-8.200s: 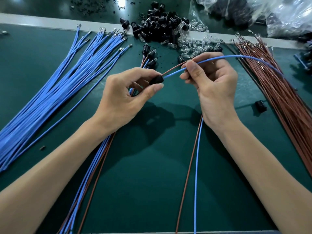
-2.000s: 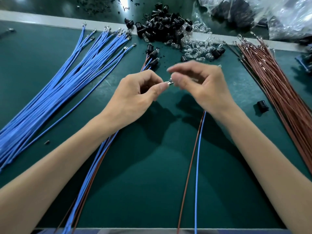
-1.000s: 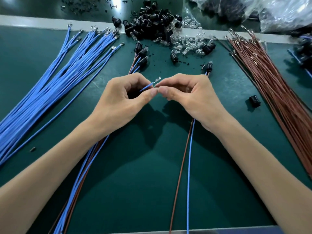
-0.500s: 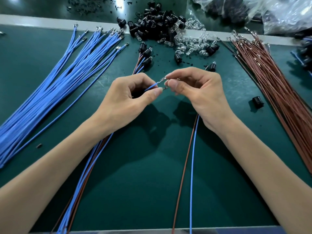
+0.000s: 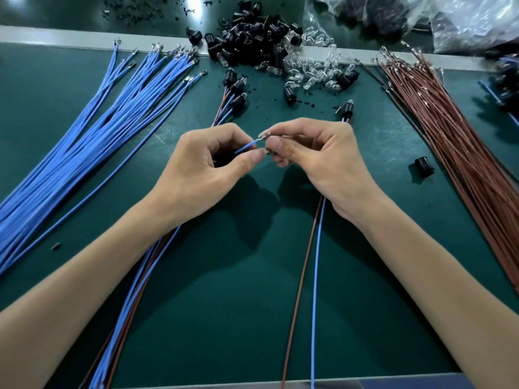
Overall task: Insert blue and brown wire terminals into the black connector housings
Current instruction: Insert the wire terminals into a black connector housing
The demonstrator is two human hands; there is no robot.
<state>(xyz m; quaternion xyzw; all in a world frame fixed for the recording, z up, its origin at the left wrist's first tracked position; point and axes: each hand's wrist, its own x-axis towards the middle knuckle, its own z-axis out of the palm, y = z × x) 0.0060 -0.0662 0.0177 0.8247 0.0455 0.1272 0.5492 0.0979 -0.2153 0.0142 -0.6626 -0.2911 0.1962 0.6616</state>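
the left hand (image 5: 202,167) pinches the blue wire (image 5: 247,146) behind its terminal (image 5: 264,135), held above the worktop (image 5: 252,304) centre; the right hand (image 5: 317,155), fingers curled, pinches that terminal. risk: skewed pressure may bend it, jamming insertion into the black housing (image 5: 424,165) at 3 o'clock.

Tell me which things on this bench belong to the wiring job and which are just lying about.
Job: held blue wire, pinched by left hand; its terminal, pinched by right hand; blue wire bundle; brown wire bundle; black housings.
Lying about: plastic bags; black scrap; dark crumbs.
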